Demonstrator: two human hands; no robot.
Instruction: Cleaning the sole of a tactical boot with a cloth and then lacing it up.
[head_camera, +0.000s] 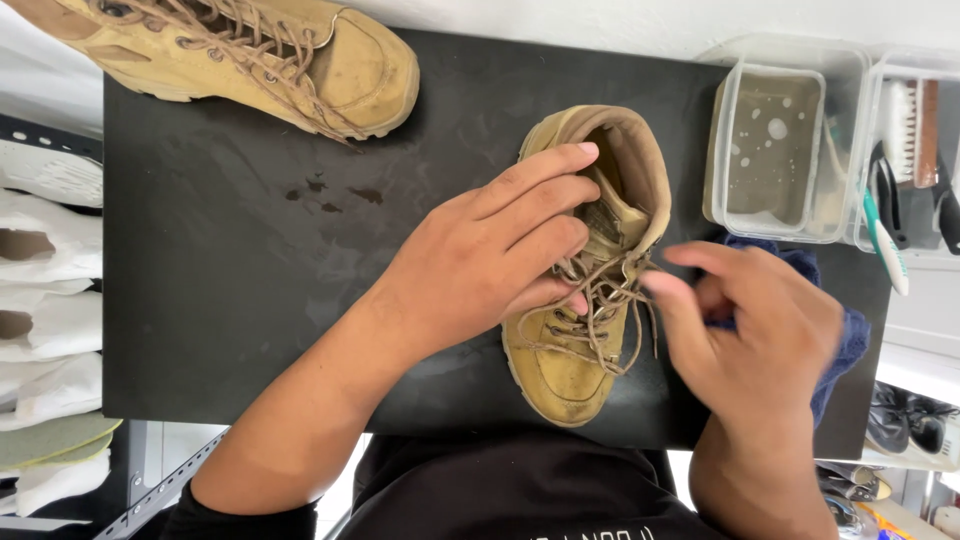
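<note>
A tan lace-up boot (590, 345) stands on a black mat (240, 270), toe pointing toward me. My left hand (490, 255) lies over the boot's left side, fingers reaching across the tongue and upper laces. My right hand (755, 335) hovers at the boot's right side, slightly blurred, with its fingertips at the laces (620, 290); whether it grips a lace is unclear. A blue cloth (845, 335) lies under and behind my right hand. A second tan boot (290, 55) lies on its side at the mat's far left corner.
A clear plastic tub (770, 150) of cloudy water stands at the right back. Beside it, another clear container (915, 150) holds brushes and a toothbrush. White shoe parts (50, 290) sit on a shelf to the left. Small wet spots (335, 192) mark the mat.
</note>
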